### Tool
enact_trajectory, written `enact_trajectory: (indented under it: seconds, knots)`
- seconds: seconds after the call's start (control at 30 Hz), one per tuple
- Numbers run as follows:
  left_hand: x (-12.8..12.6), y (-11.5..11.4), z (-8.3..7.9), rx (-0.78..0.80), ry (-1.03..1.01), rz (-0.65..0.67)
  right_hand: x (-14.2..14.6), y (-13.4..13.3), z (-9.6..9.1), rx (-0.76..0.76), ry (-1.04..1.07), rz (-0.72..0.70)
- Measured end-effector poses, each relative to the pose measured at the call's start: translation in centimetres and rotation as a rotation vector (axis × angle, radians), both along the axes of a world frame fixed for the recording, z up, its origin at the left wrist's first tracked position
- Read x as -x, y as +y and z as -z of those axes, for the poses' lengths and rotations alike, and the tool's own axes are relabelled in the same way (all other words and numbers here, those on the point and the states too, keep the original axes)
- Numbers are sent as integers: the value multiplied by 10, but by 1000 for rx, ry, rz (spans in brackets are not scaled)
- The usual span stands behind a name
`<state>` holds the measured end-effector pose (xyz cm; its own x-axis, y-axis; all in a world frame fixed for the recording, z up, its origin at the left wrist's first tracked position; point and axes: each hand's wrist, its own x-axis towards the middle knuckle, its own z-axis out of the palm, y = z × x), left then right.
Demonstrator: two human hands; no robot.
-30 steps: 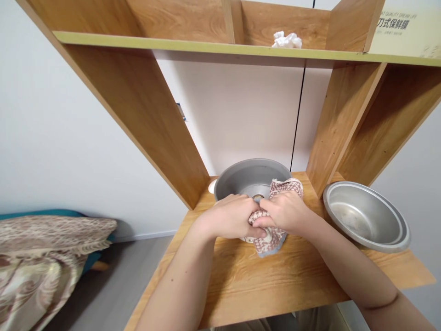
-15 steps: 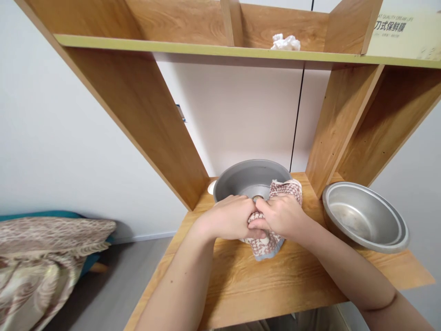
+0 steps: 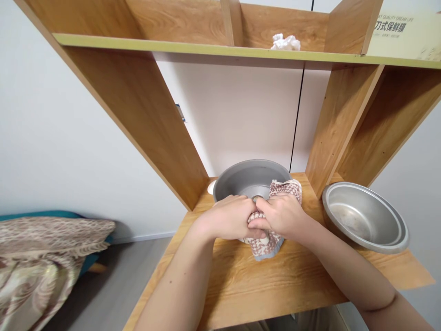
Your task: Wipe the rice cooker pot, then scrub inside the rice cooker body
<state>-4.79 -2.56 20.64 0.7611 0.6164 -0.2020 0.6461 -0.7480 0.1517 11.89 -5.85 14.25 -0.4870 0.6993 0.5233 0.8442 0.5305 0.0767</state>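
Note:
Above the front rim of a grey basin [image 3: 253, 168], my two hands are pressed together. My right hand [image 3: 284, 214] is closed on a brown-and-white patterned cloth [image 3: 267, 250], whose upper part drapes over the basin's right rim. My left hand [image 3: 234, 214] is closed too, its fingers wrapped round something small at the cloth. Only a shiny round edge [image 3: 257, 197] of that thing shows between my hands; its kind is hidden.
A silver metal pot [image 3: 367, 216] stands on the wooden desk [image 3: 248, 294] to the right. Upright boards and a shelf [image 3: 206, 49] frame the back, with crumpled white tissue [image 3: 285, 42] and a pale box [image 3: 406, 37] on it. Patterned fabric [image 3: 44, 239] lies at lower left.

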Motion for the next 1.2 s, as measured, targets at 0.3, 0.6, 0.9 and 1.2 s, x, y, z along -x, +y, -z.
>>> enact_trajectory:
  seconds: [0.3,0.6,0.9,1.2]
  knots:
    - [0,-1,-1,-6,0,7,-3,0,-3,58,-19,21]
    - [-1,0,-1,7,-2,5,-3,1,-1,62,-24,12]
    - [-1,-1,-2,1,12,4,-3,0,-3,51,-18,1]
    - [-1,0,-1,-10,-2,15,-3,1,-1,37,-23,4]
